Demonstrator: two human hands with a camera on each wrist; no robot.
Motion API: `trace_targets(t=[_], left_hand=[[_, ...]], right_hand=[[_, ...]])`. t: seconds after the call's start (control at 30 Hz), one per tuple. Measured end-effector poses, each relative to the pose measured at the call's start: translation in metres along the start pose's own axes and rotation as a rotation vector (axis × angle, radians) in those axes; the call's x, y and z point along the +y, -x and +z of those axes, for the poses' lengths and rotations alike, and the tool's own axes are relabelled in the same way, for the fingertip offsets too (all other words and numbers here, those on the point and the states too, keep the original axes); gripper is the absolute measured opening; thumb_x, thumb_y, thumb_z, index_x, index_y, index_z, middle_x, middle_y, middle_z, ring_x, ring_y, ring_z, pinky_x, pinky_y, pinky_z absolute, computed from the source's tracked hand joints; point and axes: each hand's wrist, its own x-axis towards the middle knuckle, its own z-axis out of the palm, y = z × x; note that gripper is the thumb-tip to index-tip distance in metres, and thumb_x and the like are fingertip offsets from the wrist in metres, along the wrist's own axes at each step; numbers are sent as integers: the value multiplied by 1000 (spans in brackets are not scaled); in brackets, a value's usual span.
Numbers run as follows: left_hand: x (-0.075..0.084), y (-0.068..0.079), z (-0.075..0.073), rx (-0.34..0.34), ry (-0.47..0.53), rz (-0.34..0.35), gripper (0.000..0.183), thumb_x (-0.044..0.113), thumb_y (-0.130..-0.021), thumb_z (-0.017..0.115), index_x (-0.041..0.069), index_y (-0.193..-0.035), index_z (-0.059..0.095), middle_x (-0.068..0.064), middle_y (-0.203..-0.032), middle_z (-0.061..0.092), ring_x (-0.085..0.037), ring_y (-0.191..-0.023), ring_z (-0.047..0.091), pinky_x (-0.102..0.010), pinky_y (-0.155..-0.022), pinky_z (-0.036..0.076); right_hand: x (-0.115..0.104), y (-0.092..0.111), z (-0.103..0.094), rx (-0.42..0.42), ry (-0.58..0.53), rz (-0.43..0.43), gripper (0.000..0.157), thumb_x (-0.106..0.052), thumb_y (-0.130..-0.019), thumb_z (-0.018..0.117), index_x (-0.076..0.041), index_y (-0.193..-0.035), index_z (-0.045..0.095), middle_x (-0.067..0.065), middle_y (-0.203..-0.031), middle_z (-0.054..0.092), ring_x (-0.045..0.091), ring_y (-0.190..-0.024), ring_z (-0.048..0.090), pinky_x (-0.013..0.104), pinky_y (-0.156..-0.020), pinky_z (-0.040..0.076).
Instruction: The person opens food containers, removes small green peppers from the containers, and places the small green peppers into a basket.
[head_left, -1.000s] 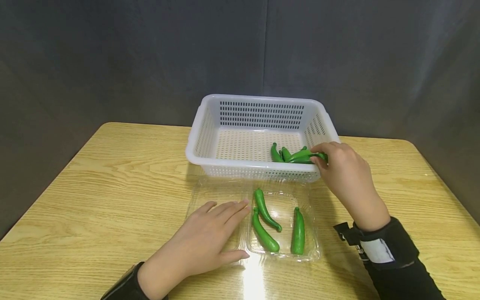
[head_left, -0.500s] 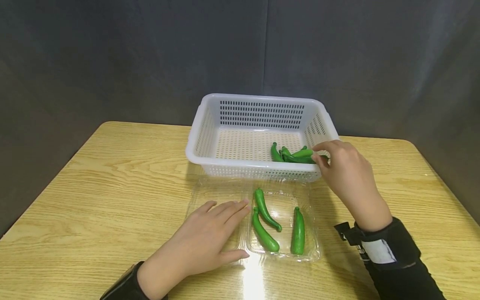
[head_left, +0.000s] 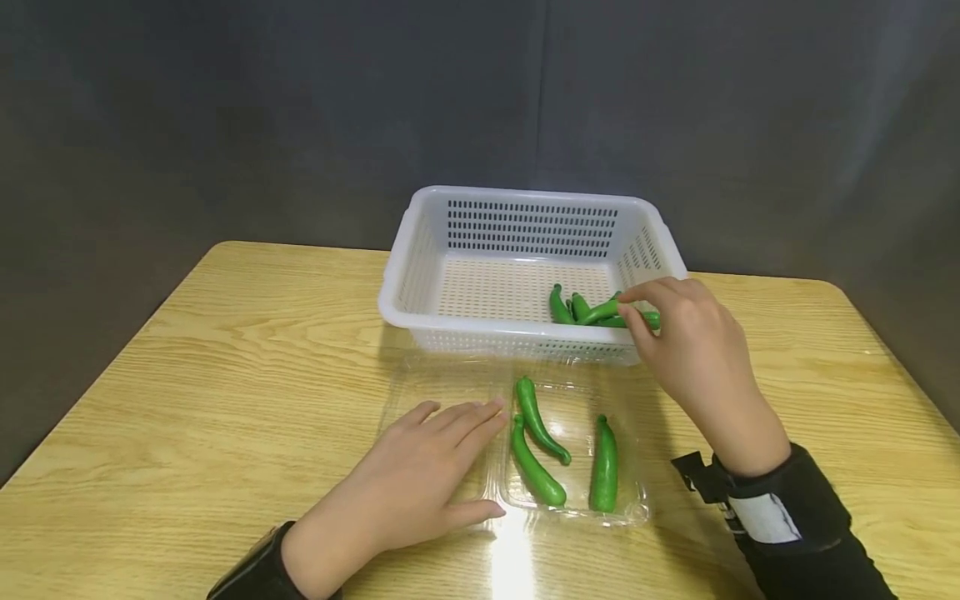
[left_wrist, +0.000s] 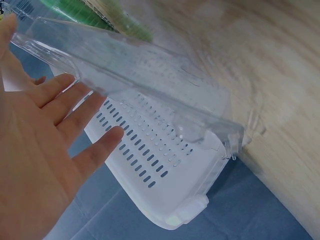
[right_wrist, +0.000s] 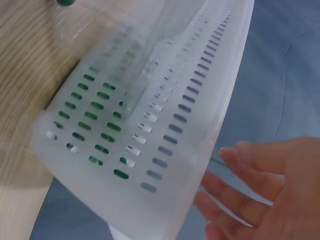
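Note:
In the head view my left hand [head_left: 427, 471] lies over the left half of a clear plastic clamshell box [head_left: 570, 508], fingers spread and nearly straight. Beside it, the right half holds three green chili peppers [head_left: 537, 475]. My right hand [head_left: 693, 350] reaches over the front right corner of a white slotted basket [head_left: 480, 321]. Its thumb and index fingertip meet at the end of a green pepper [head_left: 597, 313] among several others there. The right wrist view shows loosely bent fingers [right_wrist: 240, 175] at the basket rim, with no pepper visible between them; a firm grip cannot be confirmed.
The wooden table [head_left: 247, 358] carries the basket behind the clamshell, close together. A dark cloth [head_left: 337, 108] hangs beyond the table's far edge. The basket's raised rim stands between my right hand's forearm side and the peppers inside.
The peppers under my right fingertips have shifted within the basket, and one now slants up toward the fingers. My left hand keeps its place on the clamshell. The head view has turned slightly left.

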Motion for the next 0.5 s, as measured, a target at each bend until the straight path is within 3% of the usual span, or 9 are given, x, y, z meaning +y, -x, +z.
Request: trace_targets(t=[0.3, 0.5], left_hand=[[1, 0, -1, 7, -14, 8, 82, 66, -90, 55, 10, -149, 44, -3, -152, 45, -20, -134, 47, -49, -107, 41], [1, -1, 0, 16, -9, 13, 81, 64, -89, 57, 10, -149, 45, -3, -151, 46, -20, -133, 48, -49, -107, 41]], right_hand=[[-16, 0, -8, -9, -96, -58, 14, -9, -90, 71, -3, -103, 73, 15, -111, 70, 37, -110, 60, 57, -88, 49], [-25, 3, -14, 20, -152, -114, 14, -6, -90, 71, -6, -104, 73, 10, -110, 70, 31, -112, 60, 52, -93, 48]])
